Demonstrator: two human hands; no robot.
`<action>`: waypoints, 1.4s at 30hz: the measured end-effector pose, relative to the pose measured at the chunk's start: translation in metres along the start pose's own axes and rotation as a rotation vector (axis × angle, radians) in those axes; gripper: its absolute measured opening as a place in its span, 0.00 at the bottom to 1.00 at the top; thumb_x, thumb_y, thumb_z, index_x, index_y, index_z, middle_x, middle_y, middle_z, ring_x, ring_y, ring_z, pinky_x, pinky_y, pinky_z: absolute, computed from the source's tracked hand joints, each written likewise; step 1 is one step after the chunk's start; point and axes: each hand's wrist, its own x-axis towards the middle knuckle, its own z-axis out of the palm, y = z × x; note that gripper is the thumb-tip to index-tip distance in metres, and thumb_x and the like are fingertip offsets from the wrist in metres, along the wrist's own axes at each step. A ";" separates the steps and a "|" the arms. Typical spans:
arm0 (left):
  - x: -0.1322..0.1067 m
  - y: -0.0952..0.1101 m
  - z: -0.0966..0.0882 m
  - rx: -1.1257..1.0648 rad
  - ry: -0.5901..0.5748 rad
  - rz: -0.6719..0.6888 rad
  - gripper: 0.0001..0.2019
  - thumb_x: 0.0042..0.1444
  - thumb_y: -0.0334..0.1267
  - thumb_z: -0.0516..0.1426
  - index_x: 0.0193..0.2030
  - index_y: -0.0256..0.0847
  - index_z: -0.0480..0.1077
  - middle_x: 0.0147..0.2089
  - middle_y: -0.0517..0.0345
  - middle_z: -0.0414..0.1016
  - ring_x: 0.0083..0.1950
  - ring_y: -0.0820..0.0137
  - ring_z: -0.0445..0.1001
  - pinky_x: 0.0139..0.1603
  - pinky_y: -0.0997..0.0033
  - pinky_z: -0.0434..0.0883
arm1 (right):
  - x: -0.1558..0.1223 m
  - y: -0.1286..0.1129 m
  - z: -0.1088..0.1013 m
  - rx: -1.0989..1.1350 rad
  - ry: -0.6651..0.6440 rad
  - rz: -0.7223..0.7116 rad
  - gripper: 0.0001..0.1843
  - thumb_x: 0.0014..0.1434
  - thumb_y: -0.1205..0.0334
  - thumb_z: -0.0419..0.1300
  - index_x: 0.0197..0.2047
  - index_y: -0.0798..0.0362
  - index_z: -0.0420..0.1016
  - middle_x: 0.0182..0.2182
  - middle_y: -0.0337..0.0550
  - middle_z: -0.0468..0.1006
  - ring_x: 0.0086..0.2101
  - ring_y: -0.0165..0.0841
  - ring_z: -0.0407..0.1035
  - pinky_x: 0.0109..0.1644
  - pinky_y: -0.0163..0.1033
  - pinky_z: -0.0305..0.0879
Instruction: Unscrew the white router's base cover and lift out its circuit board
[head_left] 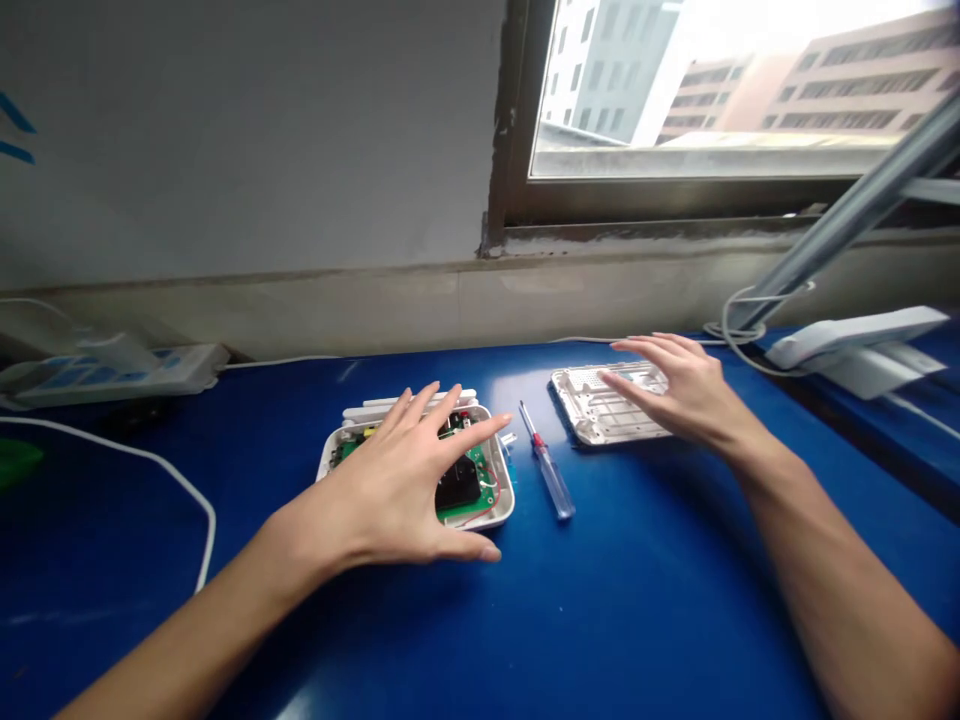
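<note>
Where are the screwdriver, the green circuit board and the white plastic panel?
screwdriver (553,484), head view, on its clear handle.
green circuit board (463,511), head view, on its green lower edge.
white plastic panel (592,412), head view, on its ribbed left part.

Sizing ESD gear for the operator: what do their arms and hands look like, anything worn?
The left hand and right hand are bare: no gloves, and no ring, watch or wrist strap shows. The left forearm and right forearm are bare too, with no sleeve in frame.
</note>
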 end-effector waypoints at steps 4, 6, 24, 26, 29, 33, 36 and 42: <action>0.016 0.006 -0.003 -0.019 -0.015 0.015 0.57 0.47 0.62 0.73 0.81 0.63 0.51 0.81 0.40 0.53 0.81 0.30 0.48 0.74 0.23 0.53 | -0.004 0.015 0.007 -0.015 -0.133 0.086 0.33 0.64 0.32 0.58 0.56 0.48 0.84 0.57 0.54 0.83 0.60 0.59 0.72 0.64 0.67 0.67; 0.018 0.007 -0.005 -0.043 -0.024 0.016 0.57 0.46 0.58 0.74 0.80 0.64 0.52 0.81 0.41 0.53 0.81 0.30 0.48 0.74 0.24 0.56 | -0.006 0.015 0.009 0.006 -0.164 0.104 0.32 0.64 0.32 0.58 0.55 0.47 0.84 0.55 0.53 0.84 0.58 0.57 0.74 0.61 0.65 0.70; -0.002 0.022 -0.017 -1.551 0.205 -0.156 0.33 0.74 0.54 0.53 0.81 0.48 0.54 0.69 0.43 0.76 0.66 0.47 0.78 0.65 0.45 0.76 | 0.006 -0.141 -0.011 0.310 0.093 0.079 0.27 0.61 0.32 0.65 0.52 0.42 0.82 0.49 0.49 0.83 0.53 0.54 0.72 0.56 0.63 0.70; -0.009 0.018 -0.017 -1.649 0.243 -0.244 0.33 0.71 0.46 0.58 0.80 0.50 0.56 0.67 0.45 0.78 0.62 0.49 0.81 0.59 0.51 0.81 | 0.003 -0.168 -0.008 0.331 0.067 0.069 0.29 0.60 0.31 0.65 0.53 0.42 0.82 0.49 0.50 0.82 0.54 0.56 0.71 0.55 0.63 0.71; -0.024 0.005 -0.016 -1.640 0.369 -0.432 0.33 0.67 0.37 0.62 0.77 0.50 0.60 0.62 0.47 0.82 0.56 0.54 0.85 0.54 0.60 0.83 | -0.002 -0.186 -0.005 0.444 -0.075 -0.034 0.30 0.61 0.32 0.66 0.58 0.42 0.81 0.55 0.49 0.81 0.57 0.54 0.71 0.57 0.59 0.73; -0.045 -0.018 -0.014 -1.615 0.511 -0.525 0.32 0.66 0.33 0.62 0.75 0.48 0.64 0.59 0.47 0.84 0.53 0.54 0.86 0.54 0.59 0.83 | -0.009 -0.182 -0.003 0.641 -0.074 -0.013 0.24 0.72 0.41 0.57 0.63 0.43 0.75 0.60 0.49 0.78 0.54 0.46 0.76 0.55 0.52 0.75; -0.056 -0.033 -0.016 -1.609 0.600 -0.546 0.31 0.65 0.33 0.63 0.73 0.47 0.67 0.58 0.48 0.84 0.55 0.54 0.86 0.54 0.60 0.84 | -0.013 -0.170 -0.002 0.583 -0.055 0.023 0.16 0.73 0.45 0.57 0.46 0.47 0.77 0.40 0.45 0.83 0.38 0.38 0.77 0.40 0.43 0.74; -0.061 -0.042 -0.022 -1.705 0.669 -0.538 0.28 0.64 0.29 0.61 0.71 0.44 0.70 0.57 0.47 0.84 0.56 0.54 0.85 0.60 0.56 0.81 | -0.016 -0.155 -0.005 0.324 -0.335 -0.322 0.12 0.69 0.50 0.60 0.36 0.47 0.68 0.27 0.40 0.77 0.25 0.34 0.67 0.29 0.41 0.60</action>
